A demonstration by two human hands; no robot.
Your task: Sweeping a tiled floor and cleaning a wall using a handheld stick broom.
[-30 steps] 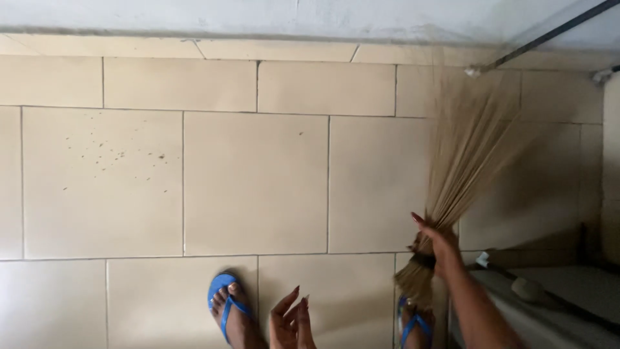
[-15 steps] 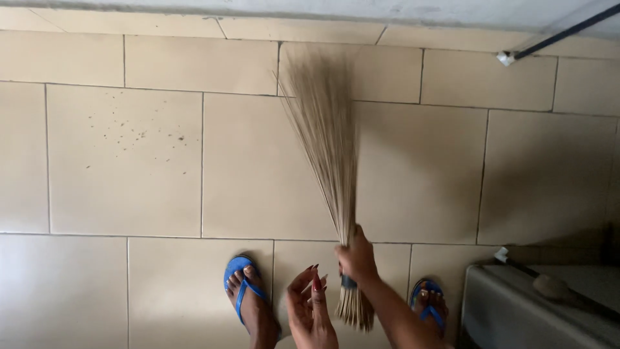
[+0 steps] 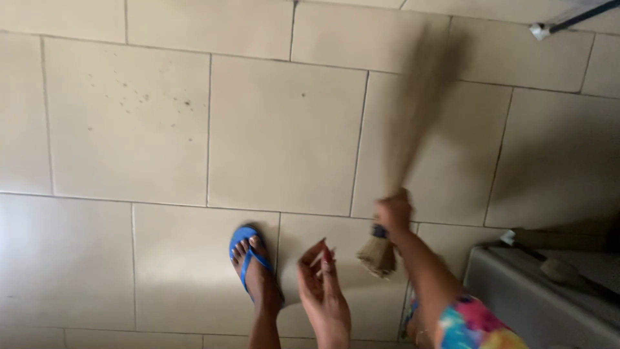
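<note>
My right hand (image 3: 394, 213) grips a bundle broom of thin tan straws (image 3: 420, 110) near its bound end (image 3: 378, 255). The straws are blurred and fan up and to the right over the beige floor tiles (image 3: 284, 129). My left hand (image 3: 323, 291) hangs lower in the middle with its fingers loosely apart and nothing in it. My left foot in a blue flip-flop (image 3: 248, 258) stands on the tiles just left of that hand.
Small dark specks of dirt (image 3: 142, 97) lie on a tile at the upper left. A grey-white box-like object (image 3: 536, 297) stands at the lower right. A dark rod with a white end (image 3: 568, 19) shows at the top right.
The broom has swung from the middle of the floor back to the right, with my right hand following. The view has tilted down, so the wall base is out of sight.
</note>
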